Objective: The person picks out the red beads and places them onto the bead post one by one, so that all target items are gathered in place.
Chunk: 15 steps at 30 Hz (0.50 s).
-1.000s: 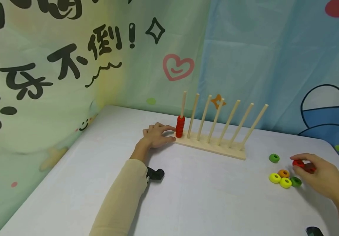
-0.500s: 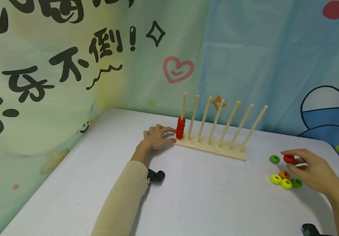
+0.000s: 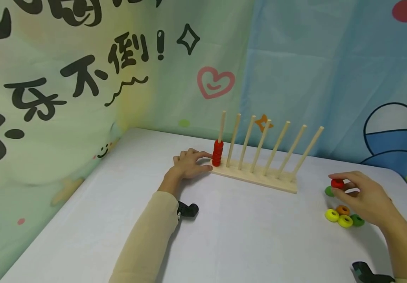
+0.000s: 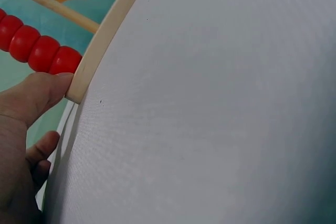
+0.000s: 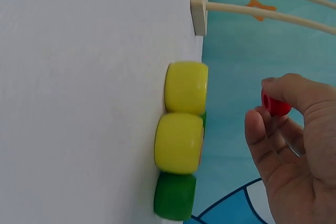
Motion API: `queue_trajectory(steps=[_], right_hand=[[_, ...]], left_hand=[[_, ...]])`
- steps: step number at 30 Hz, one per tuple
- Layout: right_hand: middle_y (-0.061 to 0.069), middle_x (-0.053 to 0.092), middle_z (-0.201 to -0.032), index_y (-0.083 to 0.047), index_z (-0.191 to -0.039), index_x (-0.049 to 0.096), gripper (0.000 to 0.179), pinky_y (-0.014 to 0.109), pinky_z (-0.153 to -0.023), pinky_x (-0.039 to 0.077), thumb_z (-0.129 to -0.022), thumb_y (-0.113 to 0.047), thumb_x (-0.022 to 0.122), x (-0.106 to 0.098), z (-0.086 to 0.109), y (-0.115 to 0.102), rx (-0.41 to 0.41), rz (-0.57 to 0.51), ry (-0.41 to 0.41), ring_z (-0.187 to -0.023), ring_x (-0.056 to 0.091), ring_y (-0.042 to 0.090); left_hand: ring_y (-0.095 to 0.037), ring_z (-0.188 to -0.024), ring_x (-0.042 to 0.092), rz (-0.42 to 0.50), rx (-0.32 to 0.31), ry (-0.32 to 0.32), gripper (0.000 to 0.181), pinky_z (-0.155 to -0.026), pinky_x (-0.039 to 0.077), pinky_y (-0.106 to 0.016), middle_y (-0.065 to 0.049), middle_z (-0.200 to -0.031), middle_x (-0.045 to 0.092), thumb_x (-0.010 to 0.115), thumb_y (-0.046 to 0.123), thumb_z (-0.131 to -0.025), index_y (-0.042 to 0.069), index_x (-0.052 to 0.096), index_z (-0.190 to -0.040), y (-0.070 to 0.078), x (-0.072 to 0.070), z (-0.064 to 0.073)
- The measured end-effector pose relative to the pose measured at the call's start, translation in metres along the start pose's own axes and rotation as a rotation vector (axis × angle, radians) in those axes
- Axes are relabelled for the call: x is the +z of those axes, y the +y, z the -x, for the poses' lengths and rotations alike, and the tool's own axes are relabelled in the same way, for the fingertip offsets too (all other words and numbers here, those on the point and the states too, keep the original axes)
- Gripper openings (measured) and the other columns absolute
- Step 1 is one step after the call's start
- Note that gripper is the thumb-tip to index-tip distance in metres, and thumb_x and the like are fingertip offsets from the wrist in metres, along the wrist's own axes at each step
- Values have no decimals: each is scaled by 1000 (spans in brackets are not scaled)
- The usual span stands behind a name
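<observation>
A wooden peg stand with several upright pegs stands at the back of the white table. Several red beads are stacked on its leftmost peg. My left hand holds the left end of the base between thumb and index finger; in the left wrist view, the thumb lies by the lowest bead. My right hand pinches a single red bead between thumb and fingertips, raised over the table. Behind it, a green bead is partly hidden by the held bead and fingers.
Near my right hand lie two yellow beads, an orange bead and another green bead, close together. A printed cloth backdrop hangs behind the table. Black wrist camera mounts jut from both wrists.
My right hand has moved left and away from me with the red bead, from right of the loose beads to in front of the lone green one. The left hand has stayed at the stand.
</observation>
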State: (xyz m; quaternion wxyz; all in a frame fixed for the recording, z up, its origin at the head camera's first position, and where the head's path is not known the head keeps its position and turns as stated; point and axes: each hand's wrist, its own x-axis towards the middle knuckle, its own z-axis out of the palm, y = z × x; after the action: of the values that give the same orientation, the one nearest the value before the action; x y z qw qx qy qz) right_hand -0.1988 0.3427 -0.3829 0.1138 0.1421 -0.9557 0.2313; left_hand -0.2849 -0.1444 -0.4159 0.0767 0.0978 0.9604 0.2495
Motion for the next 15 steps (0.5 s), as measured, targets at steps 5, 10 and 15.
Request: queue_trajectory(steps=[5, 10, 15], right_hand=[[16, 62, -119, -4, -128, 65, 39, 0, -71, 41, -92, -13, 78, 1, -6, -13, -10, -43, 1, -96, 60, 19], [15, 62, -120, -4, -128, 66, 37, -1, -73, 40, -94, -14, 76, 5, -12, -25, -38, -84, 2, -97, 62, 27], [12, 62, -120, -7, -127, 66, 35, 2, -73, 43, -94, -14, 76, 3, -13, -31, -45, -92, -6, -94, 66, 28]], left_hand=[[-35, -136, 35, 3, -13, 5, 50, -103, 24, -56, -6, -153, 42, 59, 56, -94, 45, 56, -143, -1, -2, 0], [-35, -136, 35, 4, -19, 4, 50, -102, 24, -56, -6, -152, 43, 59, 56, -94, 44, 56, -143, -2, -2, 0], [-36, -136, 35, 8, 0, -12, 51, -102, 24, -57, -7, -152, 43, 59, 56, -95, 44, 56, -144, 2, 0, -1]])
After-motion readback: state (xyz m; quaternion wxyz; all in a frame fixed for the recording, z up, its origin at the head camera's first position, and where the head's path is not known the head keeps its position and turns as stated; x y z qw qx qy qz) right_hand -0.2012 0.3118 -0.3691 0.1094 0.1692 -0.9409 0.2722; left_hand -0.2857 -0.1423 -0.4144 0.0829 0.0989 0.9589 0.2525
